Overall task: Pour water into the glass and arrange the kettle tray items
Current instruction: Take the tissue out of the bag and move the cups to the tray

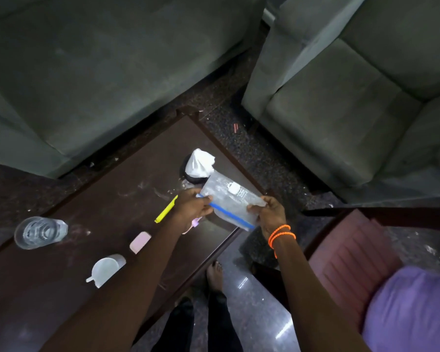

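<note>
Both hands hold a clear zip bag (229,201) with a blue seal strip above the right end of the dark wooden table (107,199). My left hand (192,208) pinches its left end and my right hand (271,214) pinches its right end. A small white item shows inside the bag. Behind it a knotted white plastic bag (200,162) rests on a black round object (192,177). A drinking glass (40,232) holding water stands at the table's left edge. No kettle is in sight.
On the table lie a yellow marker (166,210), a pink block (140,242) and a white cup (106,270). Grey sofas stand behind and to the right. A pink-cushioned chair (348,260) with a purple cloth is at the lower right. My feet are below.
</note>
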